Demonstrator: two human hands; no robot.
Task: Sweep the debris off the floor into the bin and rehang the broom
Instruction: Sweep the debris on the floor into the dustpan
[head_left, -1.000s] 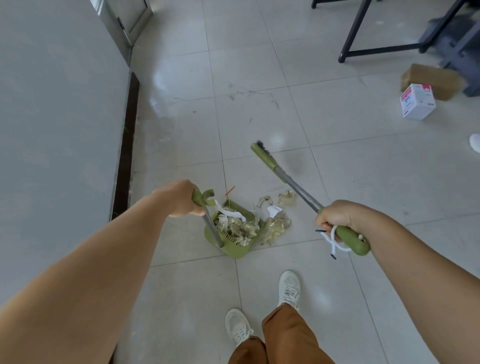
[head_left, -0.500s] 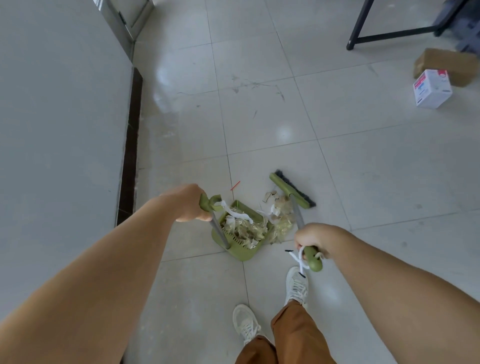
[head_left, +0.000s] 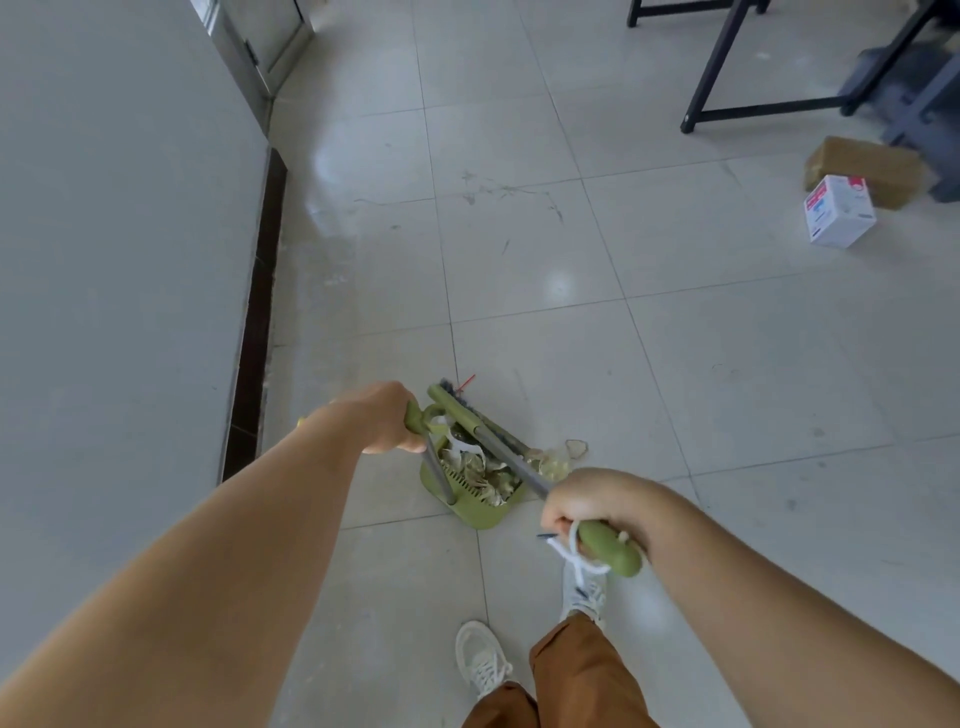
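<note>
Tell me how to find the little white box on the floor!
Look to the far right of the tiled floor, near the black table legs. Two boxes sit there, close together. The white box lies in front of the plain brown cardboard box, and only it has red and blue printing.

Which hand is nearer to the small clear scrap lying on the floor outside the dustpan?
Right. The right hand grips the broom handle just below the clear scrap. The left hand holds the dustpan handle, farther off to the scrap's left.
</note>
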